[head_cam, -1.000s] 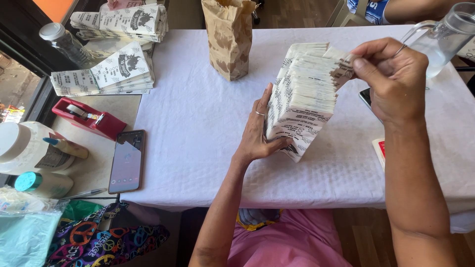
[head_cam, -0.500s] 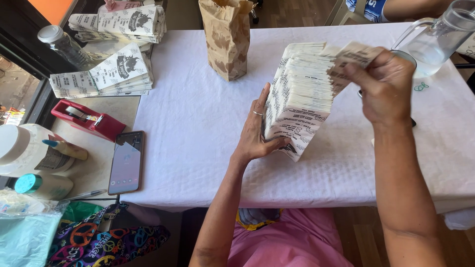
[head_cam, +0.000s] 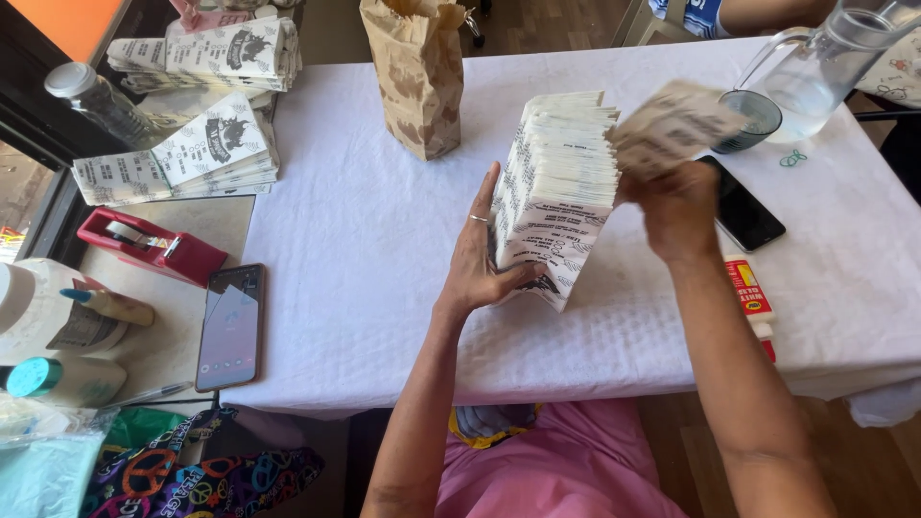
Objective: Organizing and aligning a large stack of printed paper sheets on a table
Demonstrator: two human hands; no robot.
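A person at a bench [head_cam: 336, 240] covered with a white cloth holds a thick stack of printed paper bags [head_cam: 556, 192] standing on edge near the middle of the bench. The left hand [head_cam: 480, 254], wearing a ring, is pressed flat against the stack's near left side, thumb hooked under its lower corner. The right hand [head_cam: 676, 197] is closed on a single bag [head_cam: 672, 123] at the stack's top right; both are blurred, so the exact grip is unclear.

The stack leans and rests on a narrow edge, braced by only one hand. If that hand slackens, the bags could fan out and slide across the cloth. Just right of the right hand sit a dark drinking glass [head_cam: 753, 120] and a clear water jug [head_cam: 815, 72]; a wide sweep could knock them and wet the paper. A black phone [head_cam: 743, 211] and a glue bottle [head_cam: 748, 297] lie beside the right forearm, near the bench's edge, where an elbow might push them off.
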